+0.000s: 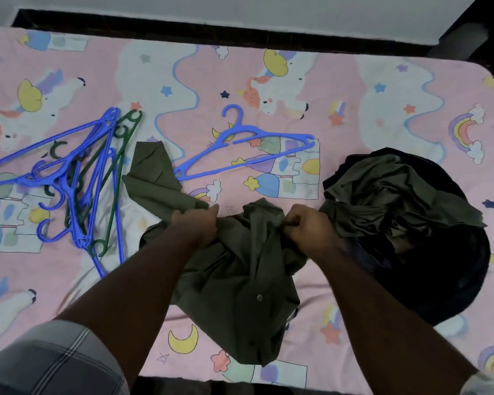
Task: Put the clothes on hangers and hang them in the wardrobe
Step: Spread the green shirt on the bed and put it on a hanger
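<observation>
An olive-green buttoned shirt [240, 280] lies crumpled on the bed in front of me, one sleeve stretched out to the upper left. My left hand [196, 225] grips the cloth near that sleeve. My right hand [308, 226] pinches the shirt's upper edge beside a button. A single blue plastic hanger [240, 146] lies flat just beyond the shirt, apart from it. A tangled heap of blue and dark green hangers [80, 178] rests at the left.
A pile of dark and olive clothes [405, 223] sits at the right. Everything lies on a pink unicorn-print bedsheet [354, 109]. A dark bed edge [211, 29] and white wall run along the far side.
</observation>
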A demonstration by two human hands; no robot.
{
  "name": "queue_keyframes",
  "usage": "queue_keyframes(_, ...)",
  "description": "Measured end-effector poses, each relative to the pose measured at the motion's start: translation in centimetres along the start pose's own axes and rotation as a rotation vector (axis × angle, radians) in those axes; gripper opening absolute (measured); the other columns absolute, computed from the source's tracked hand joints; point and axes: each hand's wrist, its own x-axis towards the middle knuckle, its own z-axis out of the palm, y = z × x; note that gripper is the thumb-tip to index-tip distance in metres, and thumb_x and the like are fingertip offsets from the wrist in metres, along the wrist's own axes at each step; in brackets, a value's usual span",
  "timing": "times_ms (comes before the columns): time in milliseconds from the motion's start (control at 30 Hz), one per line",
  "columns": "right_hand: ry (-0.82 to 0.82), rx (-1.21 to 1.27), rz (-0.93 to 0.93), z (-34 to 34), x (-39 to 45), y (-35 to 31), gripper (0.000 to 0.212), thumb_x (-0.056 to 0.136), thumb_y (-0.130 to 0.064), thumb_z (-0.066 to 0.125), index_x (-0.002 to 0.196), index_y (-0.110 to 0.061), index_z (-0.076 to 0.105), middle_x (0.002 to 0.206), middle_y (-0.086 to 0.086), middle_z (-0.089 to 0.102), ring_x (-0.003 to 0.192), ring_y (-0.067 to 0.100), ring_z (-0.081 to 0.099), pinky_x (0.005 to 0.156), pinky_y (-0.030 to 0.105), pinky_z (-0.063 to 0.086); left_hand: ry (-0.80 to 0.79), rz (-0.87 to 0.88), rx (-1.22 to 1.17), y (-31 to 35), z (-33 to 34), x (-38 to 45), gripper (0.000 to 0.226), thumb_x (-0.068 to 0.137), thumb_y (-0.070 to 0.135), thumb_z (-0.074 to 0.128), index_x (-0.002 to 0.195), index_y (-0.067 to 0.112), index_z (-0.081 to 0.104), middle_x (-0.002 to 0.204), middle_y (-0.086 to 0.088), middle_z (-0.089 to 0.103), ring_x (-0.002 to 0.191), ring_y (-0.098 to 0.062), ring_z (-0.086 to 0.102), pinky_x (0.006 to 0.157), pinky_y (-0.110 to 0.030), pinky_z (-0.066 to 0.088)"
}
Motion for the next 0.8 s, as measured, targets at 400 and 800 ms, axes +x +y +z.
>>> queue_keyframes(400,-0.054,0.088,-0.080,4.5,-5.6,-1.4,0.041,0.083,0.002,0.051,0.113,-0.012,0.076,0.117,0.007,0.072,0.113,0.025,0.062,0.102,0.021,0.038,0.323,-0.070,-0.099,-3.0,4.7,-4.0,0.034,0.092,0.040,0.048,0.123,0.029,0.052,0.115,-0.002,0.067,0.109,-0.026,0.061,0.091,-0.040,0.035)
queue_keyframes(800,-0.146,0.380,0.496,3.1,-1.0,2.5,0.065,0.080,-0.007,0.077,0.139,-0.005,0.050,0.124,0.010,0.060,0.109,0.028,0.058,0.097,0.041,0.052,0.105,0.002,-0.302,-3.3,4.9,-2.0,0.056,0.092,0.065,0.040,0.146,0.048,0.037,0.141,0.002,0.058,0.125,-0.026,0.056,0.101,-0.045,0.048)
